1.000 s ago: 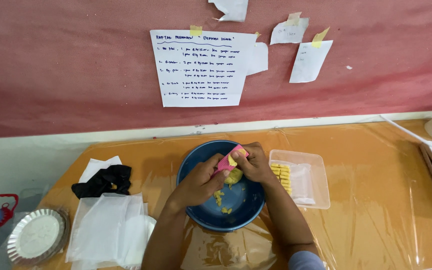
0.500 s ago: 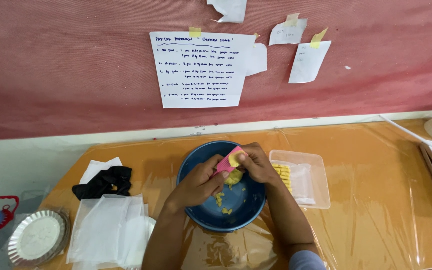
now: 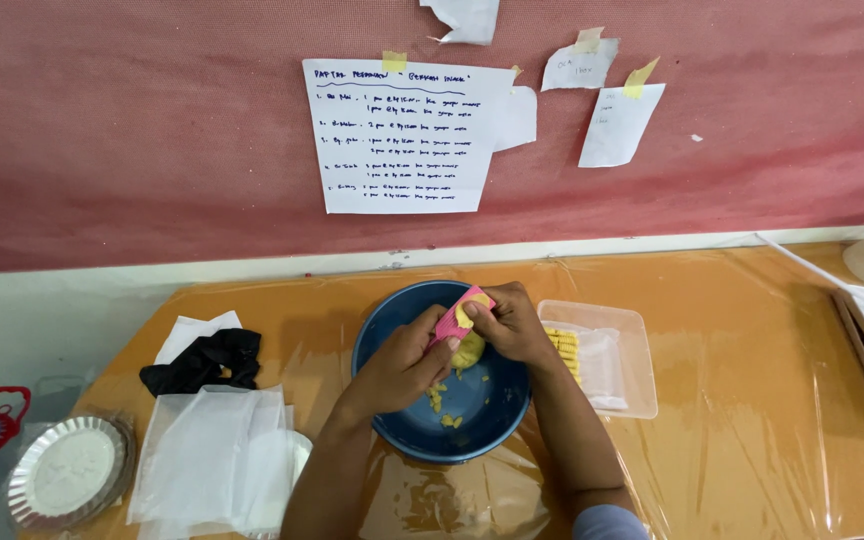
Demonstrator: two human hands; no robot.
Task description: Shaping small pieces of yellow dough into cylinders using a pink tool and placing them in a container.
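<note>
**Paper notices taped to the red wall**

A large white handwritten sheet (image 3: 407, 138) hangs at the far centre, held by yellow tape. To its right hang two smaller white slips (image 3: 620, 124) (image 3: 578, 66), also taped. A torn white scrap (image 3: 467, 18) hangs above.

We're looking at a small food-preparation workplace, likely a home bakery or snack kitchen. The counter (image 3: 752, 400) is wrapped in clear plastic sheeting over orange. On the red wall (image 3: 152, 120) behind it we see a handwritten list (image 3: 402, 135) and smaller paper notes (image 3: 620, 122) held up with tape. A blue bowl (image 3: 392, 420) with yellow dough bits sits mid-counter, a clear tray (image 3: 622, 350) of yellow pieces right of it, foil pie tins (image 3: 67, 475) and white paper sheets (image 3: 212, 450) near left.
</note>
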